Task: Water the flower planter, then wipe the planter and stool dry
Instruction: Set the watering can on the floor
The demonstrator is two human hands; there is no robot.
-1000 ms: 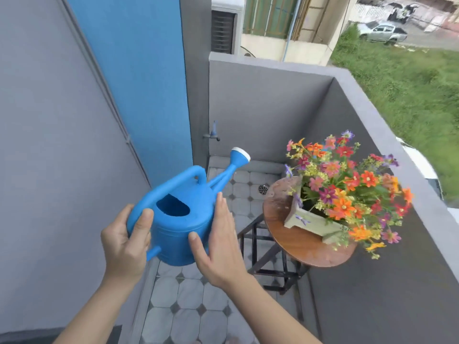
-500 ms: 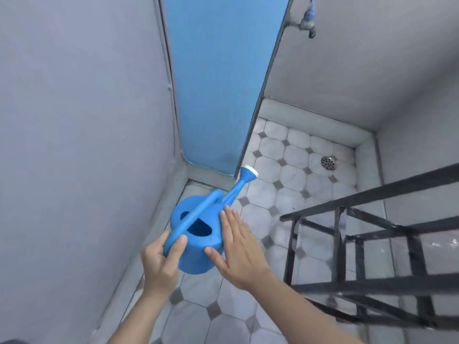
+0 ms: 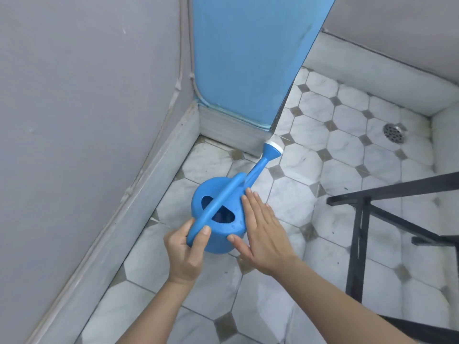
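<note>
A blue watering can point(image 3: 221, 219) with a white-tipped spout point(image 3: 273, 147) is low over the tiled floor near the left wall, its spout pointing away to the upper right. My left hand point(image 3: 186, 252) grips the near end of its handle. My right hand point(image 3: 263, 232) lies flat against the can's right side, fingers straight, thumb under the rim. Only the black metal legs of the stool point(image 3: 360, 244) show at the right. The flower planter is out of view.
Grey wall point(image 3: 74, 120) runs along the left, a blue panel point(image 3: 248, 58) stands ahead. White octagonal floor tiles point(image 3: 347, 145) spread to the right, with a round metal drain point(image 3: 395, 132) in the far right corner.
The view has tilted from the planter down to the floor. Both hands have carried the watering can down and toward the left wall; the planter has left the frame.
</note>
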